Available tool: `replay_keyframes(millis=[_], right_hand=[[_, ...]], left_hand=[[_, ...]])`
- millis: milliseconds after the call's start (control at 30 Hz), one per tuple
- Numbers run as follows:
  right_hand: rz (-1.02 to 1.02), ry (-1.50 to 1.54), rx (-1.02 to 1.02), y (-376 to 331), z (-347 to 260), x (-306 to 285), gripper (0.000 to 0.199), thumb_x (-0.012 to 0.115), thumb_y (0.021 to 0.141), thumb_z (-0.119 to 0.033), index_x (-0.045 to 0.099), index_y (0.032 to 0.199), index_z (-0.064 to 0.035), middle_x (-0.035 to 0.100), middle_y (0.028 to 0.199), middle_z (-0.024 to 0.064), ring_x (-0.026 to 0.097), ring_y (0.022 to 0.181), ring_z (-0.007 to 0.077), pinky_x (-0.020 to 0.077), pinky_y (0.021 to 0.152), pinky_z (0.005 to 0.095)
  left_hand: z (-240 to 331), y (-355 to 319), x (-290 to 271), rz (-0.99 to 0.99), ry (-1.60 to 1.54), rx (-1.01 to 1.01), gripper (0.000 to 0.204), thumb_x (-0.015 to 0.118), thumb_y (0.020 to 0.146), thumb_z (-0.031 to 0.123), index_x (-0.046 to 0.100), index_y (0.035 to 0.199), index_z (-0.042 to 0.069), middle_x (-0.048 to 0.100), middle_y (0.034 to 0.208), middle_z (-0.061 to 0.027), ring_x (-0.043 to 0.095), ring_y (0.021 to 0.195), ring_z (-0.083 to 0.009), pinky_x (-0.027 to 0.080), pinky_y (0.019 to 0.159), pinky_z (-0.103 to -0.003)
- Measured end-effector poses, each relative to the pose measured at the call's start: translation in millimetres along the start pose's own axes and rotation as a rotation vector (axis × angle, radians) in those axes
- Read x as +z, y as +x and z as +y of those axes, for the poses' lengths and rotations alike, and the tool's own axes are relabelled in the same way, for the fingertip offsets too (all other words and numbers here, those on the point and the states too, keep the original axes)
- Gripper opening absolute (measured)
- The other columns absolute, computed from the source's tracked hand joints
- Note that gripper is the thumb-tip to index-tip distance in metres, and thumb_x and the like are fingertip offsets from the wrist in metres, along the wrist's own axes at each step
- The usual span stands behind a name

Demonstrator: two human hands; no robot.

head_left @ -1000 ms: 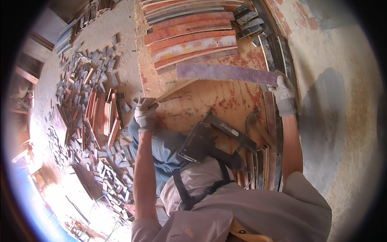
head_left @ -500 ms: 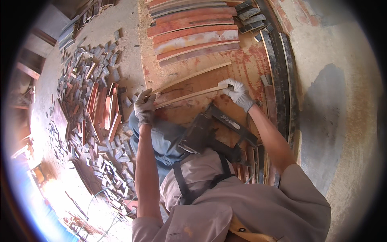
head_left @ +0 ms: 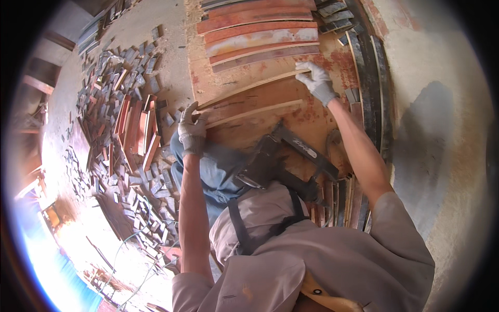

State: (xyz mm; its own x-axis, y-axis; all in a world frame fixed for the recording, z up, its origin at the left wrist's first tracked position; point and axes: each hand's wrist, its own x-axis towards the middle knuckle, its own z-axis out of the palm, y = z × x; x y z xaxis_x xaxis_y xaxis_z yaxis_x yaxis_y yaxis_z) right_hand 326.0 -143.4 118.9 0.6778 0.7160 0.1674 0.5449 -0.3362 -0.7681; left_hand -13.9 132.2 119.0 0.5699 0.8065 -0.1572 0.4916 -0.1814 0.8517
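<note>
Both my hands wear pale knit gloves. A long thin wooden strip (head_left: 254, 86) runs between them over a stained wooden board (head_left: 244, 134). My right hand (head_left: 317, 83) pinches its right end, and my left hand (head_left: 192, 127) is closed at its left end, its fingertips partly hidden. Nearer to me, a second wooden strip (head_left: 254, 113) lies roughly parallel, its left end beside my left hand. A black nail gun (head_left: 304, 151) with a long magazine rests by my lap, below the strips.
Reddish planks (head_left: 260, 36) lie in a row at the board's far end. Long dark boards (head_left: 370, 88) line the right side. On the left floor are many small offcuts (head_left: 140, 73) and a stack of red-edged pieces (head_left: 138, 130). A thin hose (head_left: 117, 255) curls at lower left.
My right hand has left the nearer strip and moved away from me to hold the farther strip's right end. My left hand is now at that strip's left end. The view has shifted slightly.
</note>
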Motion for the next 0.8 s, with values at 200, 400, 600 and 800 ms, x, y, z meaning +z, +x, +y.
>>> replay_keyframes(millis=[200,400,600,800], right_hand=[[0.050,0.647,0.498,-25,-21,-45,0.023,0.076,0.097,-0.016,0.068,0.114,-0.0023,0.069,0.102,0.0067,0.068,0.083,0.0162,0.0596,0.066,0.0305],[0.205,1.077,0.512,-78,-13,-84,0.022,0.069,0.102,-0.017,0.071,0.121,-0.0066,0.074,0.111,0.0082,0.071,0.095,0.0196,0.0599,0.075,0.0398],[0.466,0.940,0.637,-121,-1,-88,0.021,0.076,0.098,-0.023,0.072,0.113,-0.0104,0.073,0.097,0.0005,0.069,0.077,0.0133,0.0588,0.059,0.0307],[0.440,0.797,0.805,-136,-17,-62,0.022,0.072,0.101,-0.023,0.073,0.117,-0.0082,0.071,0.092,-0.0004,0.065,0.071,0.0107,0.0590,0.061,0.0273]], left_hand=[[7,-28,-50,-0.112,0.513,0.266,0.060,0.087,0.071,0.029,0.072,0.126,0.010,0.071,0.118,-0.0172,0.066,0.110,-0.0372,0.052,0.098,-0.045],[15,-26,-6,-0.029,0.340,0.271,0.024,0.079,0.079,0.014,0.080,0.101,0.007,0.076,0.097,-0.0126,0.073,0.095,-0.0293,0.057,0.088,-0.038],[15,-27,53,0.079,-0.003,0.152,0.023,0.077,0.088,0.010,0.078,0.110,0.001,0.077,0.106,-0.0149,0.073,0.098,-0.0257,0.056,0.091,-0.034],[5,-24,60,0.246,-0.087,-0.088,0.035,0.084,0.085,0.017,0.076,0.111,-0.003,0.078,0.098,-0.0131,0.074,0.085,-0.0177,0.058,0.084,-0.030]])
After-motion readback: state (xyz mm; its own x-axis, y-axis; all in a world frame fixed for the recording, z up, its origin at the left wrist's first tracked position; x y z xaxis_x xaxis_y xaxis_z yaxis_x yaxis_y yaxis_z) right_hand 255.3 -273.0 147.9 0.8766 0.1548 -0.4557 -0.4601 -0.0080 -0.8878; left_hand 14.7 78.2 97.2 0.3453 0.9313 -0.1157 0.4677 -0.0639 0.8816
